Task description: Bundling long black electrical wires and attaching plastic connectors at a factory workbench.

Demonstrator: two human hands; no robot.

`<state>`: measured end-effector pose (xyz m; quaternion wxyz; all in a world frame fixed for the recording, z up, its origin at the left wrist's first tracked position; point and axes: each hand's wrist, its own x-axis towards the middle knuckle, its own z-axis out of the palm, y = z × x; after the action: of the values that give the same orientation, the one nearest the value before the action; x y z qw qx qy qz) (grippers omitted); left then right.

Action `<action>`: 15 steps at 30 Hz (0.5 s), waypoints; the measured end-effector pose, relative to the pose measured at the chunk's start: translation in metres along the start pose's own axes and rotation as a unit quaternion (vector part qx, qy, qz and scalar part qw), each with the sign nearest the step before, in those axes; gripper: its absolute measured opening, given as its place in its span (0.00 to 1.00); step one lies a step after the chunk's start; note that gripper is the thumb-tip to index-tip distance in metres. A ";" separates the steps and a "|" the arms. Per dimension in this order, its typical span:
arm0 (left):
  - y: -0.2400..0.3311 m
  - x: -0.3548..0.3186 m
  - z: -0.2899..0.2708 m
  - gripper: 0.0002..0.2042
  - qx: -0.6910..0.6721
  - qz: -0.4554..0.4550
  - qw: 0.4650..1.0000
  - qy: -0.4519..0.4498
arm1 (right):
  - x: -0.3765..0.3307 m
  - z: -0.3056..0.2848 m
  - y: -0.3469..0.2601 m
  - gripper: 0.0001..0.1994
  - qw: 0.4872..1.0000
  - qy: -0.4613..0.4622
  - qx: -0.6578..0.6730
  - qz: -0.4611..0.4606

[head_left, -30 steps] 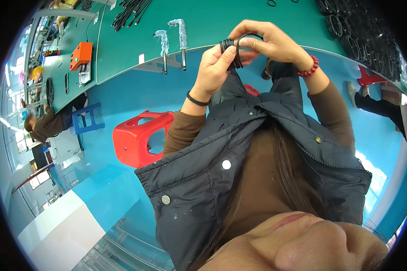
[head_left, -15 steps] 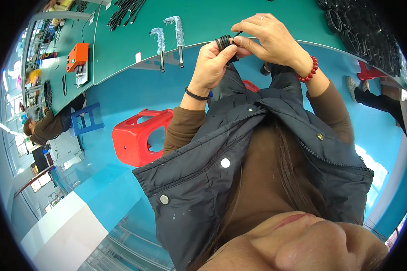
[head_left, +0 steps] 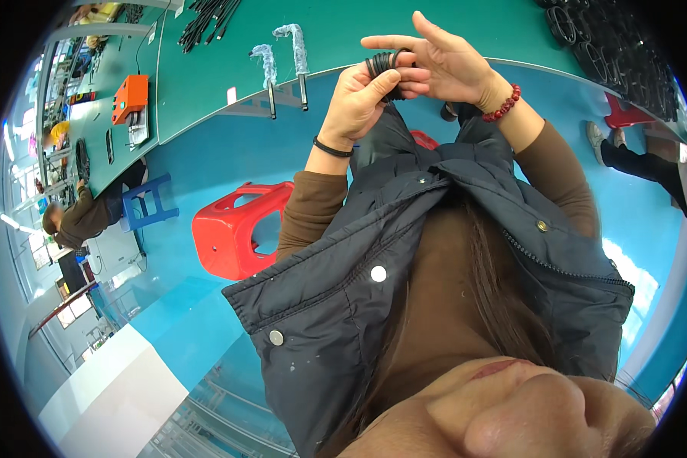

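A black cable [head_left: 380,67] is wound in a small bundle of several loops around the fingers of my left hand [head_left: 349,105]. My left thumb presses against the bundle from the near side, and fingertips show past its right side. My right hand [head_left: 462,70] is open just right of the coil, thumb and fingers spread, palm partly turned toward me. Whether it touches the cable I cannot tell. Both hands are over the near edge of the green table [head_left: 336,30].
Two hook-shaped pieces in clear wrap [head_left: 291,46] lie on the table, beside black cables [head_left: 208,21]. More coiled black cables [head_left: 594,65] lie far right. An orange box [head_left: 130,99] stands left. A red stool [head_left: 233,233] is on the floor; a person [head_left: 84,210] sits farther left.
My right hand has gone from pinching at the cable to open with spread fingers, its palm turning into view. My left hand still holds the coil in about the same place.
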<state>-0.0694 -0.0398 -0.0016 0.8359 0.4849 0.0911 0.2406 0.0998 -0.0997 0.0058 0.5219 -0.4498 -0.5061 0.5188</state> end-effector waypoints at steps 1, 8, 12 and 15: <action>-0.002 0.002 0.001 0.14 -0.004 -0.004 1.000 -0.007 | 0.001 0.005 -0.002 0.19 1.000 -0.003 0.012 0.002; -0.010 0.007 -0.007 0.16 -0.044 -0.004 0.997 -0.066 | 0.001 0.008 -0.001 0.20 0.995 -0.033 0.093 0.017; -0.008 0.008 -0.009 0.16 -0.057 -0.007 0.997 -0.054 | 0.001 0.008 0.000 0.20 0.989 -0.050 0.140 0.026; -0.008 0.010 -0.008 0.16 -0.061 -0.015 0.998 -0.031 | 0.002 0.001 0.003 0.20 0.982 -0.062 0.175 0.032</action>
<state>-0.0615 -0.0325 -0.0117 0.8700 0.4386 0.0578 0.2179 0.0984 -0.0974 0.0028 0.5434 -0.3347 -0.4241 0.6425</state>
